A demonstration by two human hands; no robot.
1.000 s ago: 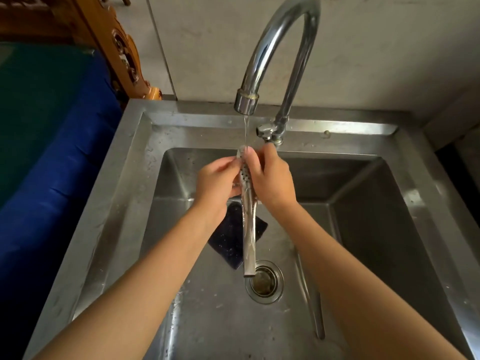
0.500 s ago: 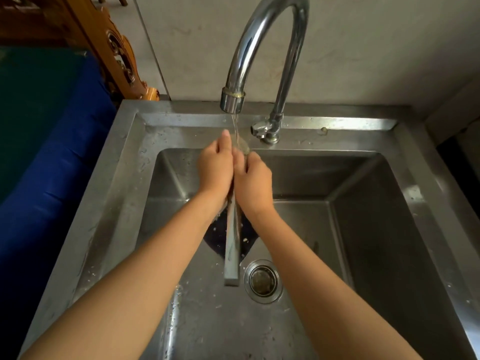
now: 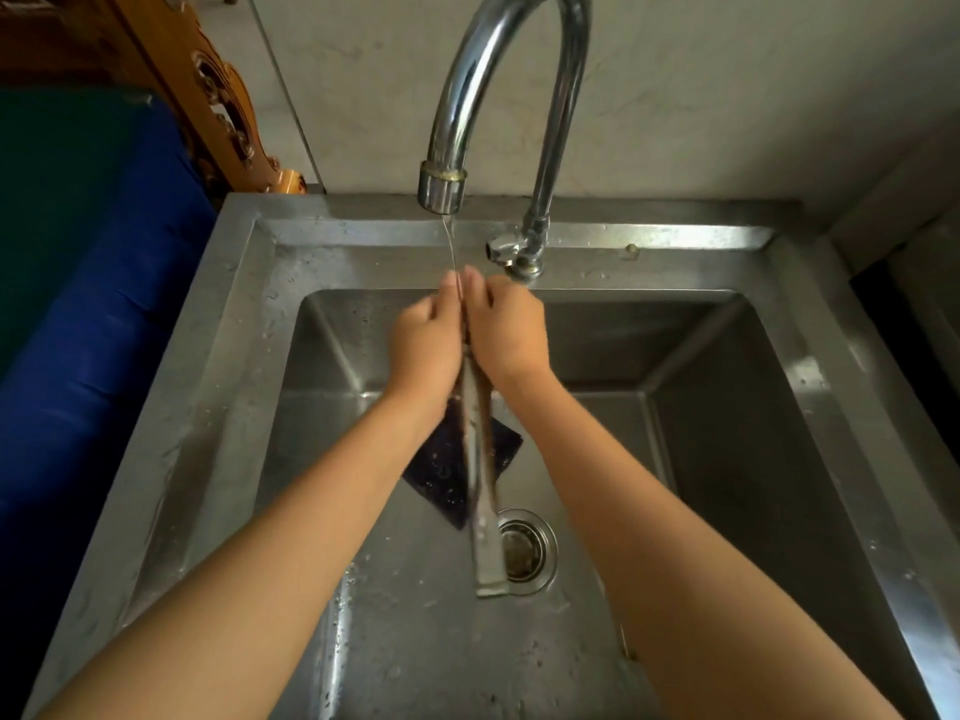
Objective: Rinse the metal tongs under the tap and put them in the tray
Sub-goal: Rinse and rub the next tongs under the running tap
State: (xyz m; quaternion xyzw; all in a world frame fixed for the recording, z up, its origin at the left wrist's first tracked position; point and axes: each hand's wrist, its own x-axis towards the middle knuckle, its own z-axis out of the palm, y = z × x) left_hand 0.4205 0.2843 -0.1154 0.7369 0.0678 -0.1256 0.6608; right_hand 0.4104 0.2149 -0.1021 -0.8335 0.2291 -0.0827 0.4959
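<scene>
Free end of tongs [image 3: 480, 485] swung right over drain [image 3: 525, 550]; left hand [image 3: 423, 350], right hand [image 3: 511, 337] pressed together clasping top under tap [image 3: 441, 192].

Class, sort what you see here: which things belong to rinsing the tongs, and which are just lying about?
Belong: metal tongs, tap, sink, left hand, right hand, both holding the tongs.
Lying about: dark pad on the sink floor, blue cushion, carved wooden furniture.

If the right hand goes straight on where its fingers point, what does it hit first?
The right hand likely meets the water stream first, then the sink's back ledge; depth unclear.
</scene>
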